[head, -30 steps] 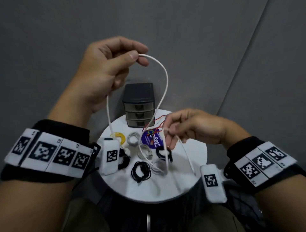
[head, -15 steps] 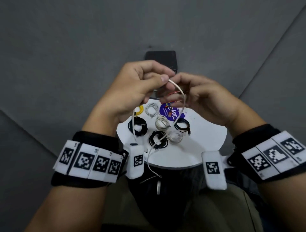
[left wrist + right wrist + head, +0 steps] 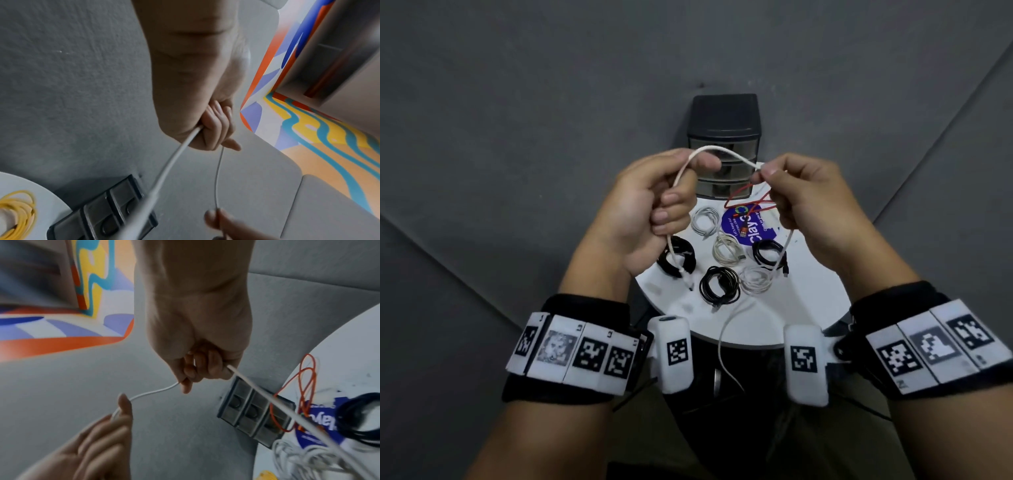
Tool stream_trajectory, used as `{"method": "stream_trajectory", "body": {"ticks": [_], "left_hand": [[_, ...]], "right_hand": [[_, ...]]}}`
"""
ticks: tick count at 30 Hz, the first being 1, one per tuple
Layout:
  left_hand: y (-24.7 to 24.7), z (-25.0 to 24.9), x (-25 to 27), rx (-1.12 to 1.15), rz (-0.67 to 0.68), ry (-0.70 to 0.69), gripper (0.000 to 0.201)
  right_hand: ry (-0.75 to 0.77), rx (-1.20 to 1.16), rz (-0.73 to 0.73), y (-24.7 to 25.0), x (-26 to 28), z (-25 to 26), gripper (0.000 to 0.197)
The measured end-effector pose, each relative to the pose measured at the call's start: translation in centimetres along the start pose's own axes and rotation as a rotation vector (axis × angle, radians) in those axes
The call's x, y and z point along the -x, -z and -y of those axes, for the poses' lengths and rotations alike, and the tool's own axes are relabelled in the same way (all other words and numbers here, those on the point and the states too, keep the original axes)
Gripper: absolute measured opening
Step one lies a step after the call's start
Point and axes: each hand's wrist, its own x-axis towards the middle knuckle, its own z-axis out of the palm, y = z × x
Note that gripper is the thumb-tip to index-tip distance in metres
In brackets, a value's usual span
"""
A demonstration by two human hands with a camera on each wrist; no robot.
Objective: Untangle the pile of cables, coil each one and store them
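Observation:
A white cable [image 3: 726, 152] arches between my two hands above the round white table [image 3: 804, 308]. My left hand [image 3: 654, 209] grips one stretch of it in curled fingers [image 3: 213, 126]; its plug end hangs below the fist over the table. My right hand [image 3: 798, 192] pinches the cable [image 3: 156, 391] and holds the other stretch, which drops past the table's front edge. A loose red cable [image 3: 748, 202] lies under my right hand. Several coiled cables lie on the table: black [image 3: 719, 284], white [image 3: 703, 221], beige [image 3: 727, 248], yellow [image 3: 18, 209].
A small black three-drawer box [image 3: 724, 144] stands at the table's far edge, all drawers closed. A blue round sticker [image 3: 751, 229] marks the tabletop. Grey carpet [image 3: 517, 137] surrounds the table; a colourful painted wall [image 3: 308, 129] shows in the wrist views.
My hands, close together half a second ago, have moved apart, stretching the white cable into an arch between them. A second ago my left hand held it high and further left.

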Motion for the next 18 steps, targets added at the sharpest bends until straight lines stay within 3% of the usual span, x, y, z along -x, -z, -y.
{"method": "stream_trajectory", "body": {"ticks": [4,10,15,18], "left_hand": [[0.4,-0.7,-0.5,0.162,-0.012,-0.032,0.038],[-0.1,1.0,-1.9,0.094,-0.231,-0.067,0.037],[-0.4,3.9,-2.1,-0.11,-0.3,-0.024,0.027],[-0.6,5.3,-1.6,-0.228,-0.238,-0.011,0.026]], "right_hand": [[-0.011,0.149,0.186,-0.9,0.5,-1.7,0.024],[0.038,0.258,0.568,-3.3,2.5,-2.2,0.024],[0.135,0.333,0.688,-2.8,2.4,0.4,0.021],[0.199,0.42,0.615,-1.8,1.4,2.1,0.023]]}}
